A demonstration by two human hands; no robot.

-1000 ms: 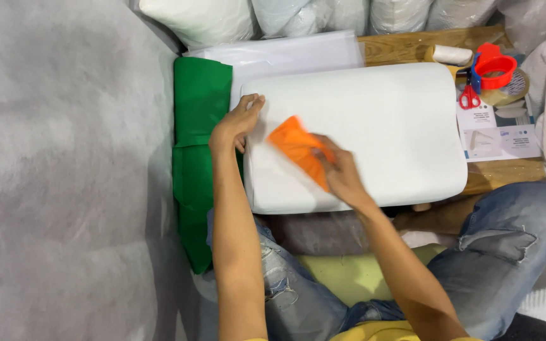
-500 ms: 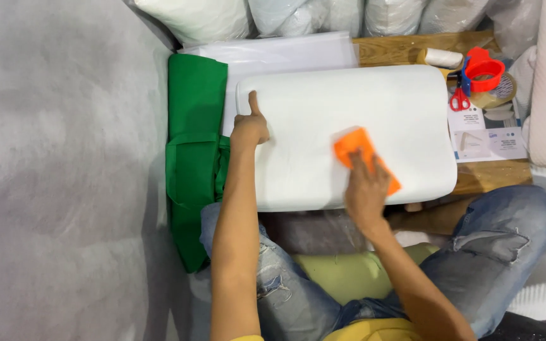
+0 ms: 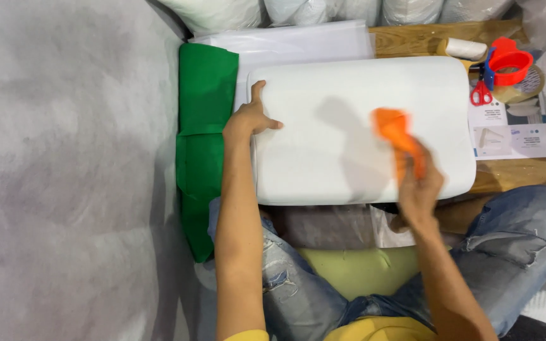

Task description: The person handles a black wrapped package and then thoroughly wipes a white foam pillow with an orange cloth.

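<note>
one orange cloth (image 3: 394, 129) sat pinched in the right hand (image 3: 419, 186) — left hand (image 3: 248, 120) lay flat, holding nothing, on one white pillow (image 3: 336, 158).

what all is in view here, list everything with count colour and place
foam pillow: 1, white, centre of the wooden table
cloth: 1, orange, over the pillow's right part
fabric: 1, green, left of the pillow
plastic sheet: 1, clear white, behind the pillow
scissors: 1, red handles, far right
tape dispenser: 1, red, beside the scissors
thread roll: 1, white, top right
leaflets: 2, white, right edge
left hand: pressing on the pillow's left edge
right hand: gripping the cloth
</note>
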